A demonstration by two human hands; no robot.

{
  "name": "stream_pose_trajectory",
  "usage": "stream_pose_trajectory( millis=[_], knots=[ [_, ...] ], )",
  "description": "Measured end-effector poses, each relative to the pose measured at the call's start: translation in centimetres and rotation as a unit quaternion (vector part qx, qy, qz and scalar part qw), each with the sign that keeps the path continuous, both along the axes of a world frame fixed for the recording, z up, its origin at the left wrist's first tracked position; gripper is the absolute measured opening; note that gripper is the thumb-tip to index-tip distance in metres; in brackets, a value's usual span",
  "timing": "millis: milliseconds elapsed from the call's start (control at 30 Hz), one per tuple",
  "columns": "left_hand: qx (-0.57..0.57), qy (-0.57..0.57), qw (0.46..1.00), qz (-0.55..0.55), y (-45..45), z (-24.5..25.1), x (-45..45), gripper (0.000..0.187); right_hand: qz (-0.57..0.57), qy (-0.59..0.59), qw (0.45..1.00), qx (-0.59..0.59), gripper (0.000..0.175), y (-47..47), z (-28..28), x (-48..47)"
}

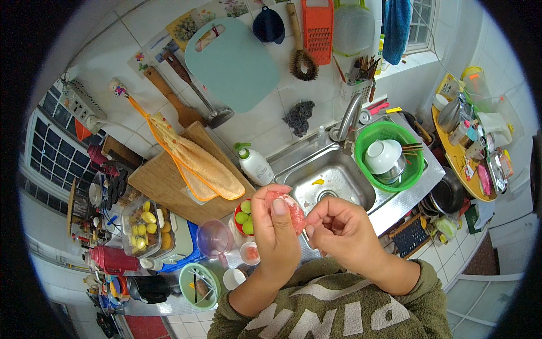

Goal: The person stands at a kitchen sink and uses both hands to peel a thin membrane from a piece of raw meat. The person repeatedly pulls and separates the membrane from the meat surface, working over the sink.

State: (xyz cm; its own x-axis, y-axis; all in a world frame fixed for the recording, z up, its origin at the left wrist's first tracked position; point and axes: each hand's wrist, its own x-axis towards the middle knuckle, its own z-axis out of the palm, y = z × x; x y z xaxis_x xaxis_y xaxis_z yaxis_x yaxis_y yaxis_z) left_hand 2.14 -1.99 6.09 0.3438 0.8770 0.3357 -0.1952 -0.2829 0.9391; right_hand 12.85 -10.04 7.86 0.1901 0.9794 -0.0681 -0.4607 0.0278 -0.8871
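My left hand (pixel 277 237) holds a piece of red citrus flesh (pixel 292 212), likely peeled pomelo or grapefruit, with the thumb laid across it. At its lower right tip, my right hand (pixel 345 231) pinches the flesh between thumb and forefinger. Both hands are raised in front of the sink's near edge. Just left of my left hand, a red bowl (pixel 238 224) of green round fruit is partly hidden. Below that stands a small white cup (pixel 244 259) with red pulp in it, and a second white cup (pixel 233 279) is nearer me.
Ahead lies a steel sink (pixel 351 186) with a yellow scrap (pixel 318 182) in it. On its right, a green colander (pixel 364 169) holds bowls and chopsticks. A pump bottle (pixel 256 165), pink transparent jug (pixel 214 237), green basin (pixel 182 282) and lidded fruit container (pixel 137 248) stand leftward.
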Motion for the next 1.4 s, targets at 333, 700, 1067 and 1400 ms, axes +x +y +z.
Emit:
stream_pose_trajectory(
  millis=[333, 700, 1067, 1400],
  knots=[
    [-0.029, -0.024, 0.999, 0.002, -0.1, 0.2, 0.1, 0.029, -0.005, -0.004, 1.0, 0.004, 0.008, -0.1, 0.1, -0.1],
    [-0.012, -0.009, 1.0, 0.008, -0.2, 0.1, 0.0, 0.03, 0.005, -0.001, 1.0, 0.008, 0.006, -0.1, -0.1, 0.0],
    [-0.128, -0.031, 0.991, -0.03, -0.4, 0.6, 0.2, 0.034, -0.018, -0.018, 1.0, 0.007, 0.009, -0.2, 0.0, -0.4],
    [-0.05, -0.009, 0.999, -0.007, -0.3, 0.9, 0.1, 0.031, -0.012, -0.011, 1.0, 0.005, 0.012, -0.2, 0.0, -0.3]
  ],
)
